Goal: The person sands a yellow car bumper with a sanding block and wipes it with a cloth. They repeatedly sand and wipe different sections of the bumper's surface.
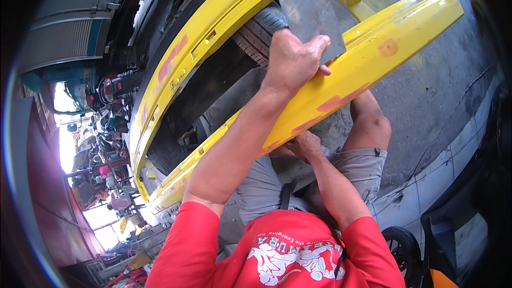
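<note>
One shirt (298,229) faces one bumper (368,61), left fingers (319,45) clamping one plate (306,10) (right fingers (300,145) unclear).

From my remote station I see a smooth, plastic-looking yellow bumper (368,64), glossy but broken by matt reddish patches (341,98) — alongside a dull, scuffed grey sheet (309,13), grooved rubber tyre (256,37), rough concrete-like floor (426,90) and matt cloth shorts (362,168).
</note>
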Motion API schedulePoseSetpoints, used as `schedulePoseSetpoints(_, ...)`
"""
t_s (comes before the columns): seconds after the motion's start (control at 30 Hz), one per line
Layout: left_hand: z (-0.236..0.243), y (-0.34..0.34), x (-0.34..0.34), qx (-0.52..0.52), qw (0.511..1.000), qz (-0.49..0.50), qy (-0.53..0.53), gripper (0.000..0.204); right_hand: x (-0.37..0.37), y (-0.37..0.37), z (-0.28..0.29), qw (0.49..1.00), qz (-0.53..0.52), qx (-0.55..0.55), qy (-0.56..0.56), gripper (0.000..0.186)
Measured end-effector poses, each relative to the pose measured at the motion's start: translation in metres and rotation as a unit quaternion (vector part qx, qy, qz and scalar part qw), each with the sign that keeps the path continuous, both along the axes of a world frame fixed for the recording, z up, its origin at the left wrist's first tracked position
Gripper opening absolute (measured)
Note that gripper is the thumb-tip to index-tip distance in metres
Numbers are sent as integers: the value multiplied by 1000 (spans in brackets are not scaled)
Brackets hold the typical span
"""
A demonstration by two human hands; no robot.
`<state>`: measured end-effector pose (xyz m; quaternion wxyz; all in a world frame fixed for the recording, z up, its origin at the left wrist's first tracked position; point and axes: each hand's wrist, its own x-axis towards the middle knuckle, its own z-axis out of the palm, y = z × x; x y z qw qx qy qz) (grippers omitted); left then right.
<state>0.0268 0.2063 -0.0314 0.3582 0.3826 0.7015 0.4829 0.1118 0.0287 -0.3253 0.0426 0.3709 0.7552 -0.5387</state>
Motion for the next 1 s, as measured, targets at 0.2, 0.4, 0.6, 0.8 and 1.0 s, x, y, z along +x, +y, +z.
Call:
schedulePoseSetpoints(0.2,20,16,16,54,996,-28,-63,48,8,13,20,998,-51,-33,33,47)
schedulePoseSetpoints(0.4,65,-46,-30,153,984,-65,60,64,13,38,37,948,-270,-170,21,35)
schedulePoseSetpoints(0.6,96,-198,-71,139,988,63,-4,62,100,79,121,713,-511,-401,264,45)
schedulePoseSetpoints(0.8,97,-332,-111,176,962,207,11,64,143,108,257,827,-450,76,329,34)
schedulePoseSetpoints(1.0,97,-435,-130,184,948,257,28,61,5,42,278,835,35,534,127,46)
